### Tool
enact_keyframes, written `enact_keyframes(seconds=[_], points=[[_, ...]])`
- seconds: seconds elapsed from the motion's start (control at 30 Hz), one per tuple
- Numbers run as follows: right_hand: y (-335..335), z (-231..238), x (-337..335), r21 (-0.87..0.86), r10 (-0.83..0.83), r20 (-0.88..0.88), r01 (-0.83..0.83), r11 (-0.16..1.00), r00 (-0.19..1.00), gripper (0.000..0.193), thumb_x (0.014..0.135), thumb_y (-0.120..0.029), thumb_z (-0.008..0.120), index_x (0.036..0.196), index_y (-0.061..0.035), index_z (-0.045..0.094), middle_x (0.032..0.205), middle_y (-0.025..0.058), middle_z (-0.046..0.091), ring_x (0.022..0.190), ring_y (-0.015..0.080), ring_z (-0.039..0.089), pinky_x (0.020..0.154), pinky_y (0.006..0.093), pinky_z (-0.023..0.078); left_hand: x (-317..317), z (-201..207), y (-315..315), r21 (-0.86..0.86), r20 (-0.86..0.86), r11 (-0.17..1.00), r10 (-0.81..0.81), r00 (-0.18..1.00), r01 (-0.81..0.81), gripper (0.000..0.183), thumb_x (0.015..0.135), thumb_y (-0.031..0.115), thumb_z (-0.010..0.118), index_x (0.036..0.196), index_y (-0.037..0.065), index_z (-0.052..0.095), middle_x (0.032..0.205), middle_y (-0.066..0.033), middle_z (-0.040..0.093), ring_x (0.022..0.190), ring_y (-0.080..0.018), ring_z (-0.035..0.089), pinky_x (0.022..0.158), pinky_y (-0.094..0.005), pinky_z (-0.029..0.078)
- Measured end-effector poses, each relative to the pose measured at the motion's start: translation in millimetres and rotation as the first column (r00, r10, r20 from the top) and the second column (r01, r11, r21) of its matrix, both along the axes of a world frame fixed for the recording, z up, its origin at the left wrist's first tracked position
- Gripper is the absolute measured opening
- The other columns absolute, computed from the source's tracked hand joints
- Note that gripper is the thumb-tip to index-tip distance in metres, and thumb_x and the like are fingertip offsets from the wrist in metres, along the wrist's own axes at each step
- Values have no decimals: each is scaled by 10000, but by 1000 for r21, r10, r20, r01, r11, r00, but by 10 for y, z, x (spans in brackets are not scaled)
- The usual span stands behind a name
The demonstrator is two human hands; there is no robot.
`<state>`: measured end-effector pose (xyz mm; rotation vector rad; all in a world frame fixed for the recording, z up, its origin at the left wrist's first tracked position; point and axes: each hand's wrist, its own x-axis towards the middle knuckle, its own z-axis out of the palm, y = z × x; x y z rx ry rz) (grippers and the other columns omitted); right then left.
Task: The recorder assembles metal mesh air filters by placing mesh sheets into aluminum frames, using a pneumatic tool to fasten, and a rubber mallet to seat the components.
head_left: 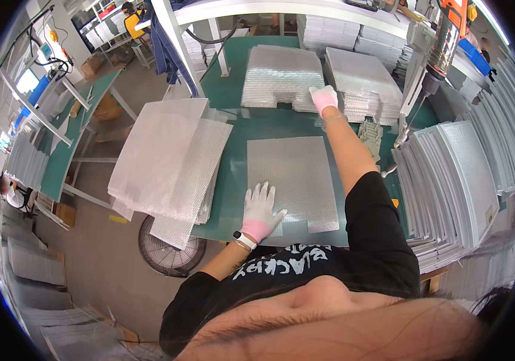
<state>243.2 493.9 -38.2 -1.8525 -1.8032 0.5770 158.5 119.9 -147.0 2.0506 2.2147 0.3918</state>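
Note:
My left hand (pixel 260 210), in a white glove with a pink cuff, lies flat with fingers spread on the near left part of a silver textured sheet (pixel 293 174). That sheet rests on the green table and has a notch in its near edge. My right arm stretches forward. My gloved right hand (pixel 323 98) is at the right front corner of a stack of similar notched sheets (pixel 284 75), its fingers curled. What the fingers hold, if anything, is hidden. Just right of that hand stands a second stack of silver sheets (pixel 363 81).
Larger sheets (pixel 161 156) overhang the table's left edge, above a round floor fan (pixel 170 246). An orange power driver (pixel 444 42) hangs at the upper right. Several upright panels (pixel 444 186) crowd the right side. A white shelf frame (pixel 176 45) spans the back.

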Motion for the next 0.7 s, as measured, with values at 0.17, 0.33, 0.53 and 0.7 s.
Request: enact_keyframes(seconds=[0.17,0.33,0.53,0.7], points=[[-25,112,-27,-141,-31,-134,12,990,990,620,815,-411,643,1270,2,567,1379,189,519,1188,360,570,998,421,470,-15,-16,-12,41,-26,999,10,1000,-9,772,856,504,595,1412,1,408,1473,-211,374,1385,-374,313,1160,-513,190],[-243,185,-196,-32,-12,208,19,999,978,589,839,-399,621,1263,7,568,1406,196,458,1249,354,515,1015,446,442,-49,-9,-18,55,-17,999,2,1000,-1,767,856,503,593,1408,2,413,1469,-213,376,1381,-374,318,1159,-513,191],[-202,427,-168,198,54,328,-124,972,943,525,875,-390,553,1209,10,615,1355,210,489,1222,354,528,999,455,442,-54,-38,-24,62,-19,998,-1,1000,2,764,864,515,575,1411,8,411,1473,-208,376,1383,-372,318,1163,-507,185],[-175,604,-269,-17,212,341,-219,976,916,463,874,-382,539,1153,-37,672,1262,240,596,1152,376,597,969,444,480,-83,-41,-72,37,0,999,20,1000,-20,778,862,514,581,1424,9,397,1495,-220,345,1397,-381,299,1165,-523,170]])
